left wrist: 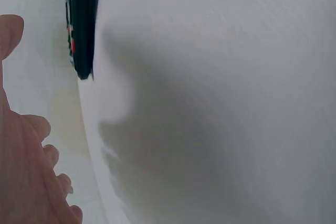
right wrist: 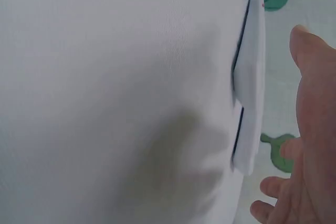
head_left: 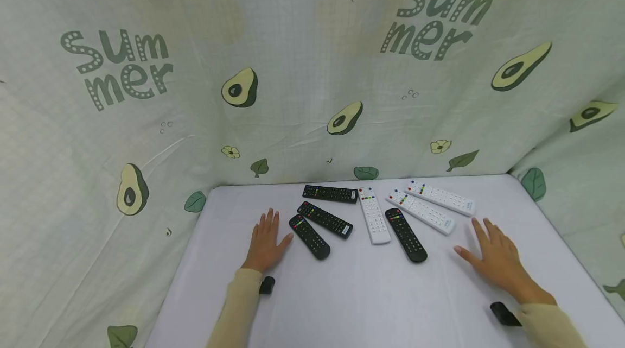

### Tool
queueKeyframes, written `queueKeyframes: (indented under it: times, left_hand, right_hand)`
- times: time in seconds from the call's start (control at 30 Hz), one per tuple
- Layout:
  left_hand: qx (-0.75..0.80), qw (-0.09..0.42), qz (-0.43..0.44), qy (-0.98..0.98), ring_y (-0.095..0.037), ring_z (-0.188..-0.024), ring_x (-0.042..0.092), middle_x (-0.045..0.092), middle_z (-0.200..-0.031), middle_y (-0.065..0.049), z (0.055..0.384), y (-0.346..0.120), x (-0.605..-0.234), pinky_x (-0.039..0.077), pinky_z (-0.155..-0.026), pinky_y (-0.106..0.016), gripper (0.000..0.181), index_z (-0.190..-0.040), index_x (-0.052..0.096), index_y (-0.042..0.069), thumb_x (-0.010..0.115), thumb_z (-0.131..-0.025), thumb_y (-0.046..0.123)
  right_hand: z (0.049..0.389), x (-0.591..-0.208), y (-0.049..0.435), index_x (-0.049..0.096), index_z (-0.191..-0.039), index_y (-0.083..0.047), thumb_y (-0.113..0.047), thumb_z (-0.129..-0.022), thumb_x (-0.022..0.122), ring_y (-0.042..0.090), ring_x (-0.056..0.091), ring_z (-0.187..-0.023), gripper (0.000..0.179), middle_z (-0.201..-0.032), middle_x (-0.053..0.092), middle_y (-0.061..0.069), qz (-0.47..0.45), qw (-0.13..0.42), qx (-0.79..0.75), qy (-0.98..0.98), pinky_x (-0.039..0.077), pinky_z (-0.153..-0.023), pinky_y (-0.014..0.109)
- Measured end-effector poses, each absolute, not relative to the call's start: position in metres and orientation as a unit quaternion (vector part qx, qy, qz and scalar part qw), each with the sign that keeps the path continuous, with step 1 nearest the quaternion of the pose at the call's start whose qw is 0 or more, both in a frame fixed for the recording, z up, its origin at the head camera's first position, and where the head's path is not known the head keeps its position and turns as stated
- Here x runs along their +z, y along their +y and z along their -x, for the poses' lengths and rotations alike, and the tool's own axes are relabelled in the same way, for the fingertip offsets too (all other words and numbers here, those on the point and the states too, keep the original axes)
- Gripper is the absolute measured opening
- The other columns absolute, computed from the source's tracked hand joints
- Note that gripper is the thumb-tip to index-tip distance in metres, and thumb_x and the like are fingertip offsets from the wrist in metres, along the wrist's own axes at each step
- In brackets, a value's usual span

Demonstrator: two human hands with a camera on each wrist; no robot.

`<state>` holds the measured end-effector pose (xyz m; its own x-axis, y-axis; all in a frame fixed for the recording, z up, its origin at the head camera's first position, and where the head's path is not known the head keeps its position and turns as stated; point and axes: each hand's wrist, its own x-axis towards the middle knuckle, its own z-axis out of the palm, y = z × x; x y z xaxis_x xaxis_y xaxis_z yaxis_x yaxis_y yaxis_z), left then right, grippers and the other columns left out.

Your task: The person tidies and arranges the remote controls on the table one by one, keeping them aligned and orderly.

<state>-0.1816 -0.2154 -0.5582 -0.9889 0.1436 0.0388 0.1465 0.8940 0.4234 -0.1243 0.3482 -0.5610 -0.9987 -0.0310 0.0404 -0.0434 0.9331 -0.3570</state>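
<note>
My left hand (head_left: 266, 242) is over the left part of the white table with fingers extended and thumb spread, holding nothing. Closest to it is a black remote control (head_left: 310, 236), whose edge also shows in the left wrist view. Two more black remotes, one tilted (head_left: 325, 219) and one nearly level (head_left: 330, 194), lie behind that one. On the other side my right hand (head_left: 498, 258) hovers with spread fingers and casts a shadow in the right wrist view. Nearest it are two white remotes, a front one (head_left: 422, 212) and a rear one (head_left: 441, 197).
Between the two groups lie a white remote (head_left: 374, 215) and a black remote (head_left: 406, 235). The white table (head_left: 371, 304) backs onto a hanging cloth (head_left: 293, 136) printed with avocados and leaves. Dark wrist devices (head_left: 267, 285) sit at both sleeves.
</note>
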Motion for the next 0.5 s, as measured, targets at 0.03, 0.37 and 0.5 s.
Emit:
queueKeyframes:
  times: [0.03, 0.37, 0.5]
  left_hand:
    - [-0.220, 0.005, 0.077, -0.972, -0.047, -0.160, 0.014, 0.017, -0.174, -0.024, 0.181, -0.213, -0.557, 0.014, -0.129, -0.064, 0.084, -0.165, 0.025, -0.003, 0.058, -0.106, 0.046]
    - [-0.230, 0.016, 0.104, -0.967, -0.047, -0.160, 0.015, 0.017, -0.174, -0.022, 0.180, -0.187, -0.554, 0.015, -0.129, -0.064, 0.084, -0.166, 0.026, -0.001, 0.057, -0.105, 0.048]
    - [-0.236, 0.027, 0.119, -0.964, -0.048, -0.159, 0.018, 0.020, -0.174, -0.022, 0.179, -0.175, -0.553, 0.017, -0.128, -0.065, 0.084, -0.165, 0.028, -0.002, 0.058, -0.105, 0.049]
  right_hand:
    - [0.124, -0.560, 0.344, 0.017, -0.160, 0.015, -0.058, -0.103, 0.060, 0.071, 0.021, -0.137, 0.102, -0.155, 0.018, 0.049, -0.021, 0.016, 0.182, -0.983, 0.020, -0.109, 0.083]
    - [0.117, -0.559, 0.308, 0.034, -0.155, 0.013, -0.045, -0.099, 0.072, 0.068, 0.037, -0.130, 0.089, -0.149, 0.033, 0.046, -0.055, 0.042, 0.198, -0.978, 0.033, -0.102, 0.082]
    - [0.116, -0.557, 0.292, 0.041, -0.152, 0.012, -0.034, -0.098, 0.076, 0.064, 0.044, -0.126, 0.079, -0.146, 0.040, 0.041, -0.069, 0.058, 0.233, -0.968, 0.038, -0.099, 0.080]
